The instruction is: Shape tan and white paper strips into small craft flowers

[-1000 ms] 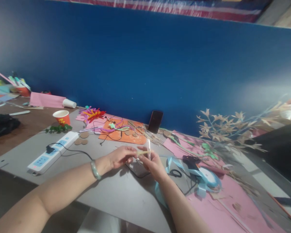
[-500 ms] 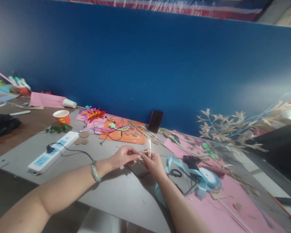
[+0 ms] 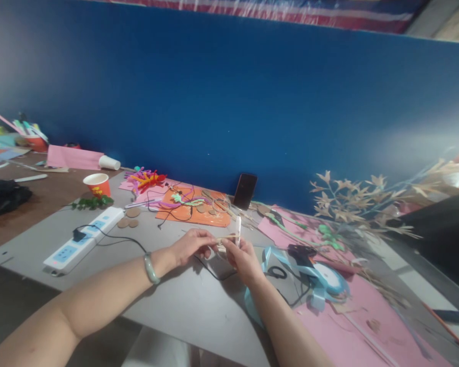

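Thin tan strip (image 3: 227, 237) of what might be paper or wood (too small to tell) is right at the centre of your clock, held up between your two hands just above the grey desk (image 3: 199, 311). Your left hand (image 3: 191, 247) has its fingers pinched in narrow at the strip's left end; the exact contact is a bit hidden, tbh. Your right hand (image 3: 247, 262) is closed around a slim white pen-shaped stick (image 3: 238, 232) that pokes up nearly upright, and its thumb and fingers are at the strip's other end. Some small pale bits sit right under your fingertips, but they're too blurry to name.

Going round the dial from your hands: a dark rectangular phone (image 3: 245, 191) leans against the blue wall (image 3: 222, 102) at about 1 o'clock, and a branch of dried tan leaves (image 3: 340, 199) is at 2. You've got a round spool of light blue ribbon (image 3: 331, 279) between 3 and 4, with a big pink paper sheet (image 3: 348, 334) at 4. Over at 9 there's a long white power strip (image 3: 84, 238) with a black plug in it, then an orange-red paper cup (image 3: 98, 188) at 10 and a flat orange sheet (image 3: 210, 219) with craft bits on it at 11.
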The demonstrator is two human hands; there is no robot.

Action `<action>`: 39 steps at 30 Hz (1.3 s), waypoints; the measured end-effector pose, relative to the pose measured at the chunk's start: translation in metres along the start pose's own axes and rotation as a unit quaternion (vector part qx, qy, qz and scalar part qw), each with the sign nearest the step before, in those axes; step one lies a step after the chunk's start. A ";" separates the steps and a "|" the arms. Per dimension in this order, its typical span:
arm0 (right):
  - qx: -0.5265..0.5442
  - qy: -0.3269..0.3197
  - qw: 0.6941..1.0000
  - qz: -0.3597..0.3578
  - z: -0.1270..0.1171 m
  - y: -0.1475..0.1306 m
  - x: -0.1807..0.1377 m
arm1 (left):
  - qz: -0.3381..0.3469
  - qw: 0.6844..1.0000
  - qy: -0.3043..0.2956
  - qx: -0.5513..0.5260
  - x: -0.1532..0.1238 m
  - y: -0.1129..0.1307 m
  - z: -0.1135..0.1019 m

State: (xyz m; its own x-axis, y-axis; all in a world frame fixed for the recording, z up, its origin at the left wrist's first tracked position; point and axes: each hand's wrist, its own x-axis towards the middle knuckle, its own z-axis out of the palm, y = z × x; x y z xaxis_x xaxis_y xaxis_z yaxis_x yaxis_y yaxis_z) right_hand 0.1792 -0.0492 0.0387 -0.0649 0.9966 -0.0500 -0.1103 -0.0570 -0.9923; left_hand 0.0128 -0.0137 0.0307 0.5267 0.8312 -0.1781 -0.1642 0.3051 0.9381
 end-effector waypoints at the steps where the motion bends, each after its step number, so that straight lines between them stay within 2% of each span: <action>1: 0.018 -0.003 1.000 0.009 -0.001 0.002 0.001 | 0.000 1.000 -0.002 0.006 0.001 0.000 -0.001; 5: 0.072 -0.007 0.997 0.040 -0.001 0.007 0.005 | 0.023 1.000 0.004 0.019 0.001 0.000 -0.002; 10: 0.054 0.058 0.996 0.041 0.000 0.007 0.006 | 0.047 0.998 0.034 0.004 0.003 0.001 -0.003; 14: -0.036 0.051 0.997 0.034 0.001 0.008 0.003 | 0.047 0.998 0.040 -0.008 0.004 0.001 -0.004; 20: -0.220 0.014 0.972 -0.078 0.008 0.004 -0.003 | 0.032 0.999 0.019 0.016 0.004 -0.004 -0.002; 25: -0.275 0.010 0.959 -0.072 0.006 0.005 0.000 | 0.025 0.999 0.005 0.041 0.003 -0.006 0.000; 28: -0.238 0.005 0.970 -0.049 0.003 0.008 0.002 | 0.023 0.999 -0.001 0.043 0.002 -0.005 0.000; 32: -0.110 -0.034 0.992 0.045 0.005 0.006 0.001 | 0.064 0.996 -0.028 0.061 0.002 -0.003 -0.002; 35: -0.029 -0.053 0.991 0.116 0.008 0.002 -0.002 | 0.090 0.992 -0.040 0.084 0.003 -0.001 -0.006; 39: 0.028 -0.063 0.981 0.183 0.010 -0.001 -0.005 | 0.114 0.984 -0.055 0.122 0.004 0.003 -0.010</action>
State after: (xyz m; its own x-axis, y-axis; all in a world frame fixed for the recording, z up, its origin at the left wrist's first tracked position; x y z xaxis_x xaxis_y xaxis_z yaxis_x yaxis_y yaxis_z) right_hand 0.1700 -0.0544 0.0407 -0.2311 0.8944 -0.3830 -0.1118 -0.4155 -0.9027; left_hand 0.0063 -0.0049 0.0299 0.5881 0.8060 0.0666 -0.0902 -0.0164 0.9958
